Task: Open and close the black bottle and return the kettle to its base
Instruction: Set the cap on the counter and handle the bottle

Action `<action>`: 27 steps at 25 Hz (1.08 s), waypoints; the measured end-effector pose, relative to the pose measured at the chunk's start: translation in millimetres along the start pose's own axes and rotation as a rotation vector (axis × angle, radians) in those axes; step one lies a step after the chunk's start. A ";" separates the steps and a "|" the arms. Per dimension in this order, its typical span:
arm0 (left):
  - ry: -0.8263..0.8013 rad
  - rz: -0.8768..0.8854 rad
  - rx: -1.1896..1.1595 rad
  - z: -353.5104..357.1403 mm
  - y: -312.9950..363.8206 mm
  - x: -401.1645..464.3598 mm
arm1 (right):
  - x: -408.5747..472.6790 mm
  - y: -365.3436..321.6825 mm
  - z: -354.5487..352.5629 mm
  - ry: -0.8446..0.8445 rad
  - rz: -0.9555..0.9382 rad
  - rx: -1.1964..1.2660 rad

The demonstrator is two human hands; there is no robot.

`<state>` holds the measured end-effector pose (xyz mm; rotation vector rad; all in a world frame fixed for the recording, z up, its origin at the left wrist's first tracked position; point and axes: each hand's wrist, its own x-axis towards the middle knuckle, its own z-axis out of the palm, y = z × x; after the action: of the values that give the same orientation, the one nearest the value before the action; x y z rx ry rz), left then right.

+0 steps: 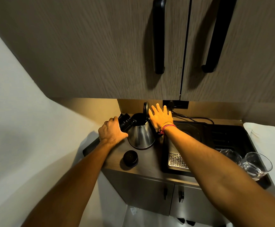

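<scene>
My left hand point(111, 132) grips a black bottle point(125, 122), tilted with its mouth toward the open top of a steel kettle point(141, 135). The kettle stands on the wooden counter point(149, 161) with its lid point(146, 108) flipped up. Beside the raised lid, my right hand point(160, 116) hovers with fingers spread and holds nothing. The bottle's round black cap point(130, 158) lies on the counter in front of the kettle. A round black kettle base point(187, 131) sits on the dark tray to the right, with a cord running to the wall socket.
A black tray point(231, 138) holds a metal drip grate point(176, 160) and two clear glasses point(254, 165) at its right end. Wooden wall cabinets with black handles point(158, 36) hang close overhead. A white wall borders the left. Cabinet doors lie below the counter.
</scene>
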<state>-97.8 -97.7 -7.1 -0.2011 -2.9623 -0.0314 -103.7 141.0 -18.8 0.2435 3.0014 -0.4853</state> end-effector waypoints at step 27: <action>0.098 -0.237 -0.770 9.5 -3.1 0.2 | -2.8 -13.8 5.5 0.032 -0.110 -0.111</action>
<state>-100.0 -100.4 -16.5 0.0613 -2.6991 -1.1677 -103.0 125.9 -19.5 0.0791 3.0719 -0.3254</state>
